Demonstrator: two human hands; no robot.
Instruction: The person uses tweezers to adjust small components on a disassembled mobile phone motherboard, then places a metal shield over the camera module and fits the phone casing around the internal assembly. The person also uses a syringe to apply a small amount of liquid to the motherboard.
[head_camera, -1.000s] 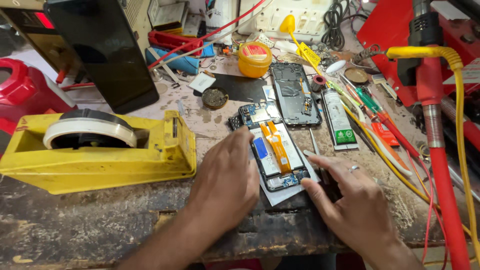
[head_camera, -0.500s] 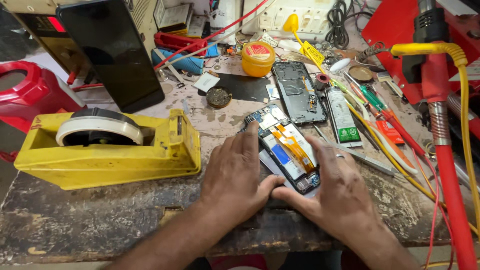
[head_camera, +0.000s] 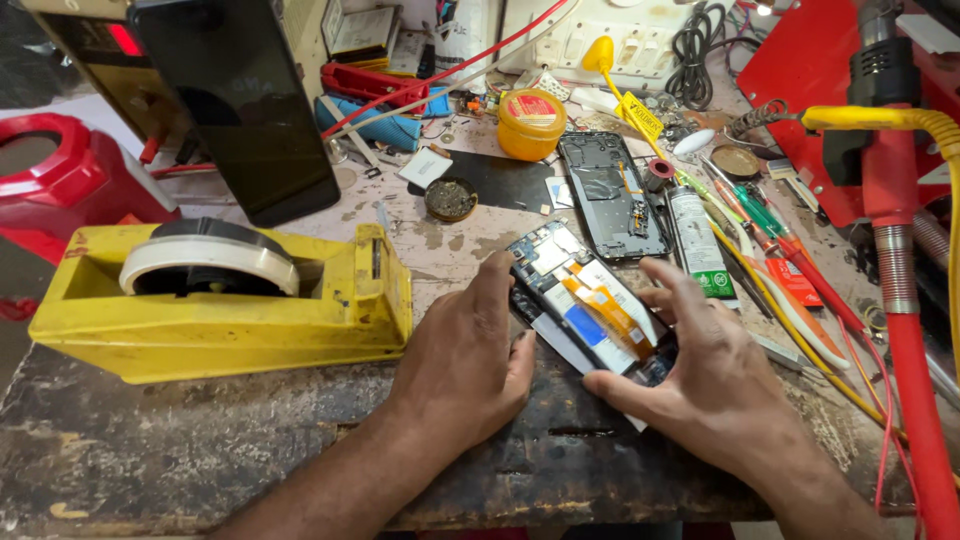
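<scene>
Two hands framed an opened phone (head_camera: 590, 315) on the worn bench (head_camera: 250, 440), just right of a yellow tape dispenser (head_camera: 220, 300). The left hand (head_camera: 465, 365) lay flat, fingers together, their tips against the phone's left edge. The right hand (head_camera: 715, 375) was spread, thumb along the near corner and fingers curled round the far side — steadying rather than lifting, I judged. The back was already off, with the boards and an orange flex cable (head_camera: 605, 310) laid bare; a second phone shell (head_camera: 610, 195) lay apart behind. The inner work looked to be what was left. The phone's long axis ran diagonally — top end away to the left, bottom end near the right hand.
</scene>
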